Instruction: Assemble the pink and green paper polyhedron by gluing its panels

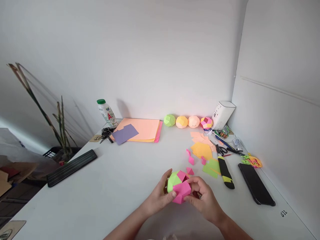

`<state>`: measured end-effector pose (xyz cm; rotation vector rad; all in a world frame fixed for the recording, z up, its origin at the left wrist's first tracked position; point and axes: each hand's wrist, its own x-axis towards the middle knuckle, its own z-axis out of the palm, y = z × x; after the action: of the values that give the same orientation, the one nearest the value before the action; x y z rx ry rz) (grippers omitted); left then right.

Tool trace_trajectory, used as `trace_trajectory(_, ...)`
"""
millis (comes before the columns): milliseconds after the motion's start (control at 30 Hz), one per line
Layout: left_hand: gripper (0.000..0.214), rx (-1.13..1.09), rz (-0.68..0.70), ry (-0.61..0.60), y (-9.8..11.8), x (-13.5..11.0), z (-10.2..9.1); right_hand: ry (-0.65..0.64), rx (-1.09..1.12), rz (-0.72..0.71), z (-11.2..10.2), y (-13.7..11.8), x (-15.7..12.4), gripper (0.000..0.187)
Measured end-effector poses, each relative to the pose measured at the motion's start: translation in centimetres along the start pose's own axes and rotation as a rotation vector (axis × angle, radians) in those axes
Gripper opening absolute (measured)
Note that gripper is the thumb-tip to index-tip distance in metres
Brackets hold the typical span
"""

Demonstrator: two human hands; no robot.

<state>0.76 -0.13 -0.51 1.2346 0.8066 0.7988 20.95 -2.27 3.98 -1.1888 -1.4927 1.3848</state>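
Note:
A folded paper ball (178,187) of pink and green panels sits between both my hands, just above the white table (120,180). My left hand (160,196) cups its left side, thumb on a pink panel. My right hand (203,198) grips its right side with curled fingers. Small pink folded pieces (190,159) lie on the table just beyond the ball.
Several finished paper balls (187,121) line the back wall beside a white box (222,114). Coloured paper sheets (142,129), a bottle (107,113), keys, a black keyboard (71,166), scissors (221,150), a yellow-black cutter (226,172) and a phone (256,183) lie around.

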Motion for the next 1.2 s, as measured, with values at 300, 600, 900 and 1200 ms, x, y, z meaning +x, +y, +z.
trace_trajectory(300,0.093,-0.041,0.003,0.006,1.3,0.2,0.8,-0.039,0.032,-0.052,0.6,0.4,-0.2,0.032)
trace_trajectory(600,0.088,-0.035,0.08,0.011,0.0,0.4,0.6,0.042,0.118,-0.033,1.0,1.0,0.1,0.044)
trace_trajectory(900,0.093,0.022,0.067,0.0,-1.0,0.3,0.4,0.036,0.145,-0.05,1.1,0.7,-0.2,0.035)
trace_trajectory(1200,0.092,0.131,0.055,-0.024,0.9,-0.2,0.6,0.098,0.192,-0.035,1.2,1.4,0.0,0.032)
